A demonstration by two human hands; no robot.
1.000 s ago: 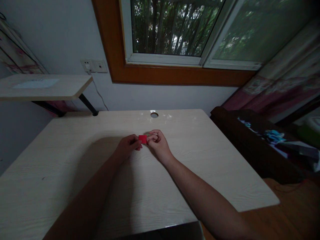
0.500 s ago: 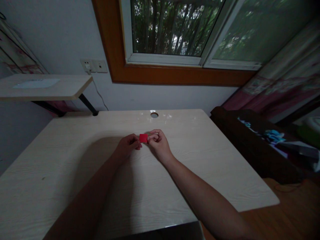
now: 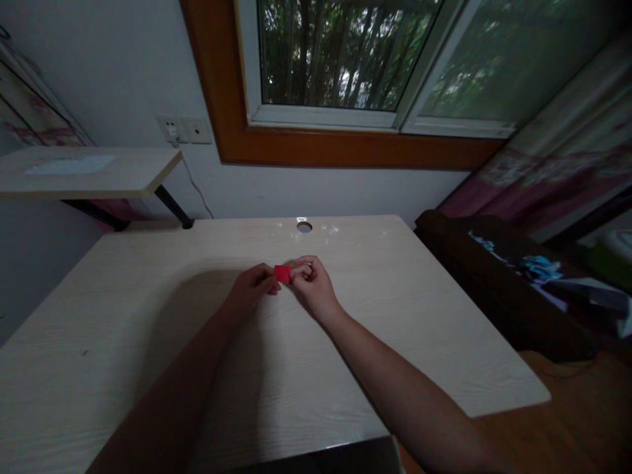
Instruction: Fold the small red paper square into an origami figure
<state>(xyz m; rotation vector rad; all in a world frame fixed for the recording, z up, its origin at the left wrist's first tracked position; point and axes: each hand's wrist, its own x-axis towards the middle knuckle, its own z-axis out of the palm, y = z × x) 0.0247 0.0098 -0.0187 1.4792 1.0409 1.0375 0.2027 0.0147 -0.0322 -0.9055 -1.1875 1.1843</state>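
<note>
Pinching a small red piece [image 3: 282, 272] from both sides: left hand [image 3: 251, 287] closed on its left edge with thumb and fingertips, right hand [image 3: 312, 282] closed on its right edge, fingers curled in toward the palm. Held with its flat face toward the camera, between the two hands, low over the middle of a pale wooden desk [image 3: 123, 316] (touching the surface or just clear of it, cannot tell). Beyond the hands, near the desk's far edge, a round cable hole [image 3: 304, 226], well apart from the piece. Behind that, a white wall [image 3: 123, 79] with a pair of sockets [image 3: 185, 130] and a cord [image 3: 197, 191] hanging down from them. To the left, a raised shelf [image 3: 99, 172] on dark brackets. Above, a wood-framed window [image 3: 345, 59] with trees outside. Right of the desk, a dark piece of furniture [image 3: 494, 289] with cluttered things on top, and a patterned curtain [image 3: 557, 158] behind it.
</note>
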